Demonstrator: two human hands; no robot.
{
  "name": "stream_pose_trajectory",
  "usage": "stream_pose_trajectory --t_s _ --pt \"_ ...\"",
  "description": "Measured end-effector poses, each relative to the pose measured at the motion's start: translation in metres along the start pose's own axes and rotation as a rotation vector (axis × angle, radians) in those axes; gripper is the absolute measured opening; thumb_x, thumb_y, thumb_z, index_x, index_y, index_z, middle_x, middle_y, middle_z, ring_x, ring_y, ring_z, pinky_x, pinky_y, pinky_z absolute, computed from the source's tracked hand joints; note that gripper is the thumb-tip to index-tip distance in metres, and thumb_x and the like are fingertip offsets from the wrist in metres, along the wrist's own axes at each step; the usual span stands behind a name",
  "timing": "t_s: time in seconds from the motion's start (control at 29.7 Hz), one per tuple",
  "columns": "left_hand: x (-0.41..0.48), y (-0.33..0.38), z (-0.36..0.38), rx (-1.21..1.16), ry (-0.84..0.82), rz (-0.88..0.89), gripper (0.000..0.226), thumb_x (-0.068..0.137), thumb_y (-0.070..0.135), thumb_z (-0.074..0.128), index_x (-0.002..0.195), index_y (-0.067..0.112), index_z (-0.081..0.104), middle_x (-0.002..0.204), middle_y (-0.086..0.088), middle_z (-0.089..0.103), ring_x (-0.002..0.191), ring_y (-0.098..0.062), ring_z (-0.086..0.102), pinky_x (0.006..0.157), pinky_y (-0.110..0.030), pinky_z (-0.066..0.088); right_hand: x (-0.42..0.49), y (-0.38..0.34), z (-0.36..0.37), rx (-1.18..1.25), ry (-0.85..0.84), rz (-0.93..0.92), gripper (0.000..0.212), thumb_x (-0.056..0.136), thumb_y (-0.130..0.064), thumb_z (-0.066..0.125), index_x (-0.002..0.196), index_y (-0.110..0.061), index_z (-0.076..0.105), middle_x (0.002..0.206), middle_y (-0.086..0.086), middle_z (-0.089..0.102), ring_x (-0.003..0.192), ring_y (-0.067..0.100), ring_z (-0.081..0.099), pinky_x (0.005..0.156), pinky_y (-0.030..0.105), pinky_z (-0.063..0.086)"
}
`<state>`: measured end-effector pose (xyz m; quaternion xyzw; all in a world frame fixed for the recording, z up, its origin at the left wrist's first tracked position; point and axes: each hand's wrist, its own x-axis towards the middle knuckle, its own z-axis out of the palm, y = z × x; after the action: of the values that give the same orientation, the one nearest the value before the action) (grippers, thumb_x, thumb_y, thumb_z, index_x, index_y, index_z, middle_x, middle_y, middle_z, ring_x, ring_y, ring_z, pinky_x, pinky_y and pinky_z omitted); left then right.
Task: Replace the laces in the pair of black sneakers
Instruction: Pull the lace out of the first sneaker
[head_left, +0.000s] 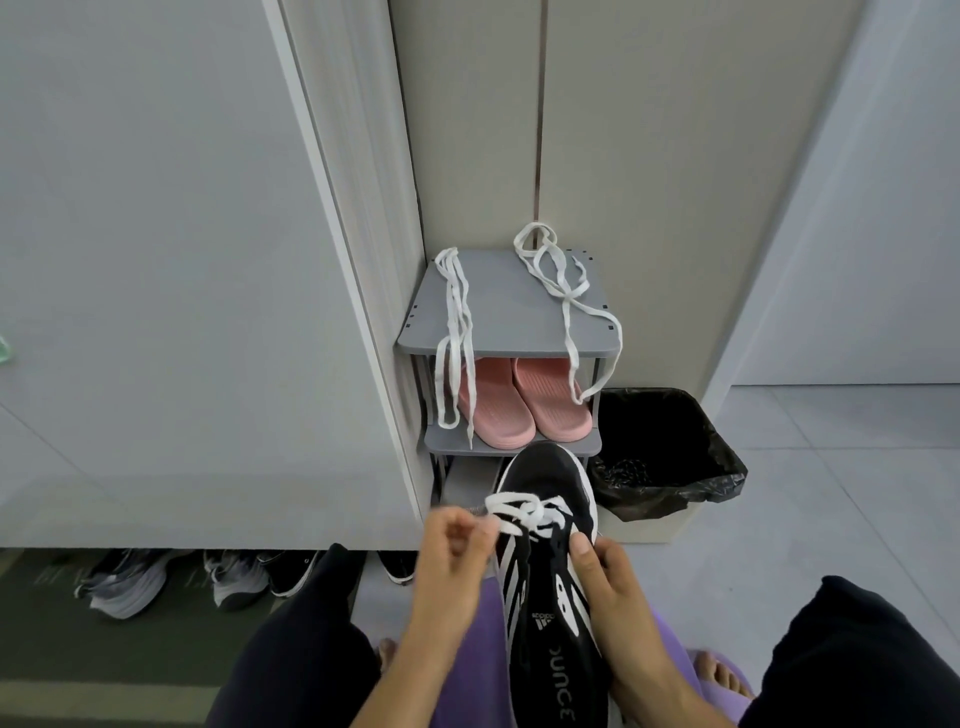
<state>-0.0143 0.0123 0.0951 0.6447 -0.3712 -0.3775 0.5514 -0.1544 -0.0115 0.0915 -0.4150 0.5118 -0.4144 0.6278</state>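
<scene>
now, left hand pinching white lace, right hand gripping black sneaker

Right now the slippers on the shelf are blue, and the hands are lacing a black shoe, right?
Not quite: the slippers are pink, not blue. The head view shows them on the shelf, and the left hand pinches the white lace in the black shoe that the right hand holds.

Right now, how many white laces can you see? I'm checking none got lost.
3: left lace draped over the rack, right lace beside it, third lace threaded in the sneaker. The left bundle may hide another.
</scene>
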Motion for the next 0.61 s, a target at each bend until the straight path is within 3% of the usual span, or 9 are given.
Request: stream_pose_trajectory --t_s 0.1,0.24,0.37,0.47,0.61 --pt "-0.002 -0.005 0.009 0.164 -0.045 0.032 0.051 0.073 0.068 0.055 0.082 0.019 0.051 0.078 0.001 0.047 0.070 -0.009 0.044 0.069 -0.022 0.042 -0.004 0.000 0.003 -0.022 -0.027 -0.029 0.018 0.092 -0.029 0.050 0.103 -0.015 0.054 0.082 -0.003 0.069 0.066 -0.001 0.066 0.052 0.007 0.044" --pt "-0.003 -0.004 0.011 0.273 0.010 0.135 0.016 0.091 0.026 0.056 0.076 0.025 0.050 0.088 0.002 0.045 0.076 -0.002 0.046 0.072 -0.009 0.038 -0.006 0.003 0.004 -0.042 -0.041 -0.041 0.014 0.092 -0.029 0.051 0.103 -0.020 0.053 0.086 0.002 0.071 0.074 0.006 0.069 0.058 0.011 0.048" --pt "-0.006 -0.004 0.015 0.300 0.059 0.182 0.019 0.091 0.013 0.056 0.077 0.025 0.050 0.089 0.000 0.050 0.078 0.000 0.049 0.071 -0.009 0.040 -0.004 0.006 0.007 -0.038 -0.039 -0.033 0.022 0.089 -0.033 0.052 0.106 -0.019 0.053 0.092 0.007 0.071 0.084 0.016 0.069 0.075 0.026 0.053" --pt "-0.006 -0.006 0.016 0.149 0.123 0.119 0.011 0.092 0.020 0.054 0.080 0.020 0.056 0.079 -0.004 0.057 0.069 -0.010 0.051 0.067 -0.022 0.043 -0.002 0.008 0.006 -0.020 -0.012 -0.003 0.018 0.092 -0.033 0.050 0.105 -0.021 0.053 0.094 0.005 0.069 0.087 0.015 0.067 0.074 0.026 0.050" --pt "-0.004 -0.004 0.017 -0.201 0.195 -0.178 0.015 0.092 0.017 0.053 0.081 0.008 0.057 0.070 -0.011 0.056 0.067 -0.024 0.049 0.064 -0.036 0.042 -0.003 0.009 0.006 -0.018 0.010 0.023 0.016 0.093 -0.033 0.050 0.102 -0.020 0.053 0.090 -0.001 0.065 0.084 0.009 0.063 0.066 0.019 0.044"
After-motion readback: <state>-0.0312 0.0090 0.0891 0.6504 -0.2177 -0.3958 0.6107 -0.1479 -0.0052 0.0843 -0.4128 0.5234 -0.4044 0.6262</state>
